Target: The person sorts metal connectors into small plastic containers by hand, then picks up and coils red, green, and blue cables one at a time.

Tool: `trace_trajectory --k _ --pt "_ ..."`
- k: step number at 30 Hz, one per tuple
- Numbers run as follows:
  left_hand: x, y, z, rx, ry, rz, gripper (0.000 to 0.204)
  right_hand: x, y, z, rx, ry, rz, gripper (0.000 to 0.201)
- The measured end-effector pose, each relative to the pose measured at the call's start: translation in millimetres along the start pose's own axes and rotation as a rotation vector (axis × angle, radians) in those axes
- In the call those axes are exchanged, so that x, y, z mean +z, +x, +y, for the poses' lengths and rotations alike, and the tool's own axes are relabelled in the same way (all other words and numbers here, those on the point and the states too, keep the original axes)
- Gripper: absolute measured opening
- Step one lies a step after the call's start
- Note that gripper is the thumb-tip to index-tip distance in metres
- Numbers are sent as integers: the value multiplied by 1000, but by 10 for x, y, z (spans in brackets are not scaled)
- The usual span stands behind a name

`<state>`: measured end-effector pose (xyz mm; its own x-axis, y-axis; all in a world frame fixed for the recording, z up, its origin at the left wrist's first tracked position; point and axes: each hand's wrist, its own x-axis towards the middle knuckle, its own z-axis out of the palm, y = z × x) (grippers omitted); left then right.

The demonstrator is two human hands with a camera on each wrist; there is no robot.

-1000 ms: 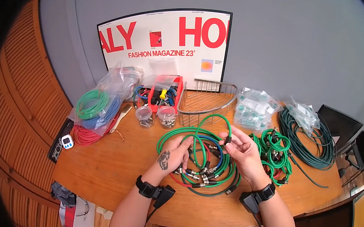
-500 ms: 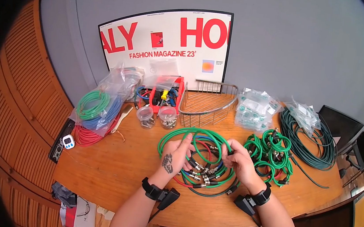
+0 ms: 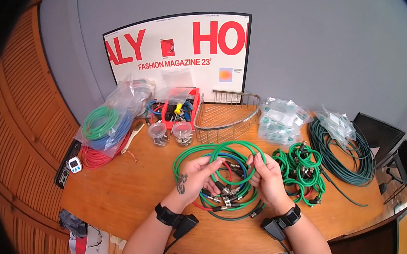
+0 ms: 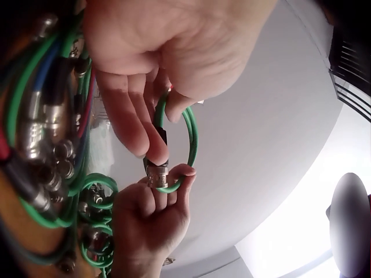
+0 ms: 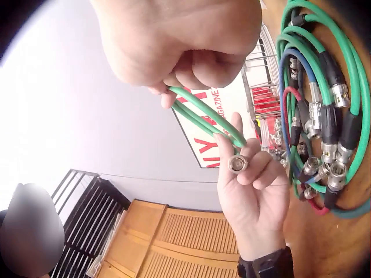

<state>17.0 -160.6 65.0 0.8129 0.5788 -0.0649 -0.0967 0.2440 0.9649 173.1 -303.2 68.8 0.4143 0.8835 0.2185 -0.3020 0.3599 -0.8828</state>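
A green cable (image 3: 241, 143), wound into a small coil, is held up between both hands above the table. My left hand (image 3: 197, 177) pinches the coil's left side, with a silver BNC connector (image 4: 157, 175) on a black sleeve at its fingers. On the opposite side, my right hand (image 3: 272, 182) grips the coil between thumb and fingers. In the right wrist view the connector's open end faces the camera and the green strands (image 5: 206, 113) stretch between the hands. Below lies a loose ring of green, blue and red cables with many metal connectors (image 3: 226, 197).
Small green cable coils (image 3: 312, 158) are heaped at the right, before a dark green coil (image 3: 368, 169) and plastic bags (image 3: 283, 123). Behind the hands stand a wire basket (image 3: 228, 126), two small tubs (image 3: 182, 130) and a red bin (image 3: 196, 101). Bagged cables (image 3: 102, 121) lie left.
The cable's high single arch has come down and round into a small coil. My right hand dipped, then rose slightly, its fingers now around the coil's right side; the left still holds.
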Motion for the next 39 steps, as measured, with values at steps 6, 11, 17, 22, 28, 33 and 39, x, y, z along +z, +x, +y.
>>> trace_trajectory --k 6,11,17,22,28,33,39 --pt "23 -22 -43 -68 -39 -108 39 17 -7 38 -2 150 42 30" --pt "41 -24 -63 -44 -28 -61 39 103 -27 20 -11 128 120 33" --pt "-36 10 -52 94 -96 83 37 -34 10 51 4 131 43 37" --pt "-82 66 -78 145 -85 142 31 2 68 165 -15 -50 128 33" --pt "-145 151 -147 215 -78 226 20 -64 43 192 0 -384 -12 27" --pt "-173 132 -124 178 -305 203 21 -37 19 257 101 -260 -154 27" --pt "-133 72 -66 211 -227 84 33 -139 48 300 145 -505 -141 24"
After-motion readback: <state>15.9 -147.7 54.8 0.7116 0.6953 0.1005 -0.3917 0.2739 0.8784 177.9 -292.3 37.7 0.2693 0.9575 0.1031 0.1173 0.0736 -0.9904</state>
